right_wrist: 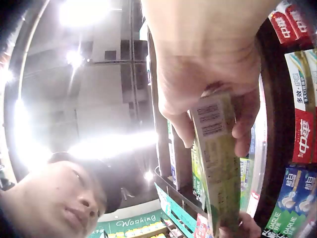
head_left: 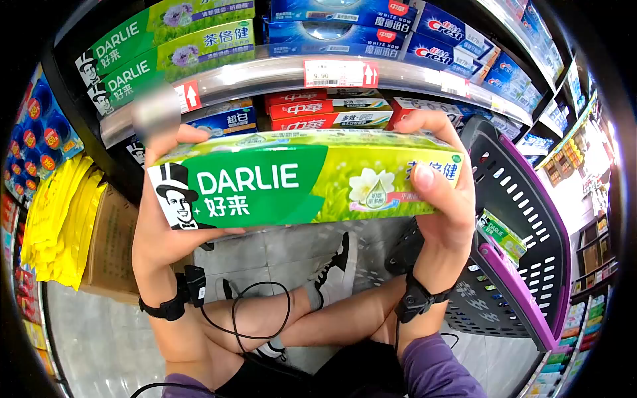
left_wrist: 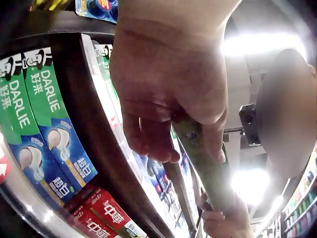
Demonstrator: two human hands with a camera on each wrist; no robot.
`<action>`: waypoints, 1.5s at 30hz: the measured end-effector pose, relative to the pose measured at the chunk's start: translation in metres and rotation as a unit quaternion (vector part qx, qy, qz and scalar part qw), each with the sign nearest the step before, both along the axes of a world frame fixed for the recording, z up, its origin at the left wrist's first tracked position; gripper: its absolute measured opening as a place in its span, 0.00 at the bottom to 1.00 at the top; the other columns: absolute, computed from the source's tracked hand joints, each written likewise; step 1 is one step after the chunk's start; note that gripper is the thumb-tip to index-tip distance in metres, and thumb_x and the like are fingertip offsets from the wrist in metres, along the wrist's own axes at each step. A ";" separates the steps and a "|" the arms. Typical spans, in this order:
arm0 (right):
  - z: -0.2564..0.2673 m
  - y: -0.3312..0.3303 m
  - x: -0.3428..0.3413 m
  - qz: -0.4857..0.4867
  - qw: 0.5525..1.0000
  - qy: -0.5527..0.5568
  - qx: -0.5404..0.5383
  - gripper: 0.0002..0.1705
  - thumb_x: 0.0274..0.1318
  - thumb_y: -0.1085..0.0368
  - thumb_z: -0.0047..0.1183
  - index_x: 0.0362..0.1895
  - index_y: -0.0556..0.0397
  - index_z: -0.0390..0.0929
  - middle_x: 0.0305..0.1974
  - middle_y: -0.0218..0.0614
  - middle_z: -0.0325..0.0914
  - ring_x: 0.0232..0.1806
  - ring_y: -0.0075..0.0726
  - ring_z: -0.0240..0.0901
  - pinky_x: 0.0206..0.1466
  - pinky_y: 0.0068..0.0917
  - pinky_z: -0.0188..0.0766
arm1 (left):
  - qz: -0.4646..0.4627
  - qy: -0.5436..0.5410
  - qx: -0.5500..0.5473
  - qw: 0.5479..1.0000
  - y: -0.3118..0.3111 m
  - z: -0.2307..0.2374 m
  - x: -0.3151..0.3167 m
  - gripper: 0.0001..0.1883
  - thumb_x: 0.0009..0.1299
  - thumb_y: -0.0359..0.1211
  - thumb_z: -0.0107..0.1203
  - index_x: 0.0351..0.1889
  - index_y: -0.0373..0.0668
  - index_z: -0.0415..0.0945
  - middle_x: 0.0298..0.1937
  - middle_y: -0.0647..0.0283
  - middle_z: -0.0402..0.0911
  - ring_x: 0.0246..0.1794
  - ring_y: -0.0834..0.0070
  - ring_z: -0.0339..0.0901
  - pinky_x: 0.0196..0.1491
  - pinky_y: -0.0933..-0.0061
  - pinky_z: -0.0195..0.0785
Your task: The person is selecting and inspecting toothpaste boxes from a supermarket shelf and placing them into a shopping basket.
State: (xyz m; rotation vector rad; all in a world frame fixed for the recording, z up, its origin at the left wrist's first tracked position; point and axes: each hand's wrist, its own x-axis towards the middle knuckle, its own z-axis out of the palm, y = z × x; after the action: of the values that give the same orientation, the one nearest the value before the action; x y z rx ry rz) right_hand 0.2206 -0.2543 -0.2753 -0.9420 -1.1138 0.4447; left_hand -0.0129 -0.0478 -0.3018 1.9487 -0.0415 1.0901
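Note:
A green DARLIE toothpaste box (head_left: pixel 265 189) is held level in front of the shelf, its front face toward the head camera. The left hand (head_left: pixel 162 219) grips its left end, and the right hand (head_left: pixel 441 192) pinches the right end with the thumb on the front face. In the left wrist view the left hand (left_wrist: pixel 171 84) wraps around one end of the box (left_wrist: pixel 203 163). The right wrist view has the right hand (right_wrist: pixel 210 79) curled round the end by the barcode on the box (right_wrist: pixel 215 148).
Toothpaste boxes (head_left: pixel 332 40) fill the shelf behind a price rail (head_left: pixel 265 76). At right stands a black and purple basket (head_left: pixel 537 232) with a green box (head_left: pixel 501 235) inside. Yellow bags (head_left: pixel 56 225) and a carton (head_left: pixel 113 245) are at left. Crossed legs (head_left: pixel 265 315) lie below.

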 end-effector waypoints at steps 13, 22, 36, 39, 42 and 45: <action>-0.004 -0.037 0.011 0.005 0.999 0.026 -0.034 0.29 0.50 0.59 0.65 0.55 0.57 0.72 0.47 0.41 0.80 0.48 0.31 0.79 0.54 0.26 0.73 | -0.014 0.050 0.020 0.998 -0.024 -0.006 0.009 0.49 0.42 0.28 0.81 0.63 0.36 0.64 0.61 0.59 0.65 0.61 0.69 0.66 0.65 0.69 0.61; -0.004 -0.039 0.012 -0.001 0.999 0.011 -0.031 0.29 0.50 0.60 0.66 0.54 0.57 0.72 0.47 0.40 0.79 0.48 0.30 0.78 0.54 0.25 0.72 | 0.018 0.082 0.029 0.996 -0.024 -0.008 0.010 0.47 0.42 0.32 0.81 0.61 0.35 0.66 0.63 0.57 0.65 0.63 0.63 0.65 0.66 0.64 0.59; -0.010 -0.020 -0.014 0.067 0.994 0.022 -0.085 0.45 0.38 0.69 0.78 0.61 0.51 0.66 0.51 0.35 0.77 0.53 0.29 0.75 0.55 0.27 0.74 | 0.053 0.043 -0.012 0.998 -0.002 0.004 -0.013 0.48 0.45 0.28 0.78 0.65 0.36 0.63 0.61 0.64 0.69 0.56 0.76 0.75 0.60 0.75 0.67; -0.018 -0.023 -0.005 0.096 0.992 -0.030 -0.071 0.65 0.26 0.67 0.83 0.70 0.54 0.54 0.57 0.43 0.73 0.60 0.38 0.71 0.64 0.33 0.66 | 0.077 0.019 0.103 0.992 0.010 0.002 -0.016 0.46 0.45 0.28 0.78 0.63 0.35 0.65 0.60 0.63 0.71 0.55 0.77 0.75 0.60 0.75 0.68; -0.007 -0.042 0.017 0.093 0.957 -0.253 -0.108 0.89 0.17 0.67 0.87 0.78 0.58 0.30 0.59 0.53 0.70 0.63 0.49 0.68 0.68 0.42 0.61 | 0.086 0.000 0.113 0.990 0.010 0.002 -0.014 0.44 0.45 0.29 0.78 0.61 0.33 0.67 0.58 0.63 0.73 0.53 0.78 0.76 0.58 0.76 0.68; -0.020 -0.034 0.011 0.088 0.979 -0.180 -0.028 0.88 0.17 0.68 0.86 0.78 0.59 0.30 0.56 0.52 0.72 0.60 0.47 0.72 0.64 0.39 0.67 | 0.108 -0.001 0.140 0.984 0.017 -0.001 -0.014 0.45 0.43 0.33 0.80 0.60 0.33 0.67 0.58 0.58 0.74 0.53 0.76 0.77 0.59 0.75 0.68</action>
State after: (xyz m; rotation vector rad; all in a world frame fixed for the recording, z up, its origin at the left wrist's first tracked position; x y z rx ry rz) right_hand 0.2312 -0.2883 -0.2955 -1.0009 -1.5282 0.4623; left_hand -0.0272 -0.0308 -0.3027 2.2435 0.0187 1.2836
